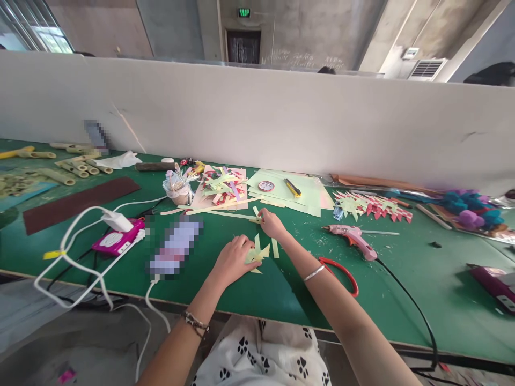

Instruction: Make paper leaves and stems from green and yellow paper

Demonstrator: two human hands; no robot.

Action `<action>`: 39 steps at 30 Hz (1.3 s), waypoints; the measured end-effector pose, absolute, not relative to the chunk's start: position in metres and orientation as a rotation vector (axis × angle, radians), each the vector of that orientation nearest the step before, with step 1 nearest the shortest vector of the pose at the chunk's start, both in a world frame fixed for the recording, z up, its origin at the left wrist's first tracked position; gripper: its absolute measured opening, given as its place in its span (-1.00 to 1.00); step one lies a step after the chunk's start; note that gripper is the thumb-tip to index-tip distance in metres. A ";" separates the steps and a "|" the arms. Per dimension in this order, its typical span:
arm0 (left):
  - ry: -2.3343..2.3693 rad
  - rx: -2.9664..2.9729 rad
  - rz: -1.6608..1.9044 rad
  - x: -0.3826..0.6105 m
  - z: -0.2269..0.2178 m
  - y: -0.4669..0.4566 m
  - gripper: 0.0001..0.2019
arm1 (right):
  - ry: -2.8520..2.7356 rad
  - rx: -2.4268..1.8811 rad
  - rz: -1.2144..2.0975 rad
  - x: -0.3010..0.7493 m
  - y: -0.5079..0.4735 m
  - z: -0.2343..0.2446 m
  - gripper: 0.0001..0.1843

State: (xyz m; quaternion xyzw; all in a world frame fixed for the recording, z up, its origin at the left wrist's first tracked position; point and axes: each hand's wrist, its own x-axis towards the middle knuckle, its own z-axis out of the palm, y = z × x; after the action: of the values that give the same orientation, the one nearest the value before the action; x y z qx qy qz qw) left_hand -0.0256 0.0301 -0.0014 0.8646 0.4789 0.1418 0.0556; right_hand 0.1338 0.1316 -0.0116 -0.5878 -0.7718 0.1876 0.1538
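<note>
This looks like a craft workshop: a long green bench [289,300] carries a glue gun [354,239], a knife [292,187], paper strips [275,248], bamboo tubes [74,168] and a power strip [118,238]. A white partition [241,118] backs it; beyond, bare concrete walls [317,32] and a lit exit sign [243,13] suggest a public building.

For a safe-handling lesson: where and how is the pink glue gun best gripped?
Likely by its handle, from the near right: the glue gun lies on its side, nozzle pointing left, handle slanting nearer, cord trailing off its end.

You have a brown board [80,205] beyond the magenta power strip [115,241], and bamboo tubes [75,170] farther behind it.
</note>
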 end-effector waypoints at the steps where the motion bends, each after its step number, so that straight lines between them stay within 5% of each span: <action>1: 1.452 2.609 0.425 -0.025 -0.002 0.030 -0.68 | -2.200 -1.687 0.548 0.133 0.130 -0.011 -0.68; 8: 1.474 2.528 0.433 -0.027 -0.005 0.031 -0.68 | -2.061 -1.686 0.585 0.146 0.133 0.007 -0.81; 29: 1.383 2.493 0.489 -0.026 -0.001 0.027 -0.70 | -2.013 -1.943 0.519 0.104 0.118 0.017 -0.66; 39: 1.544 2.209 0.740 -0.029 -0.001 0.025 -0.68 | -1.806 -1.839 0.813 0.127 0.136 0.010 -0.71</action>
State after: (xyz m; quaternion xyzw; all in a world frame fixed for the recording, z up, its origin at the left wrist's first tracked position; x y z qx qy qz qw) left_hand -0.0290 0.0253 -0.0012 0.7784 0.5443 0.2609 0.1724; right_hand 0.1273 0.1363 0.0095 -0.6642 -0.6521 0.2937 0.2176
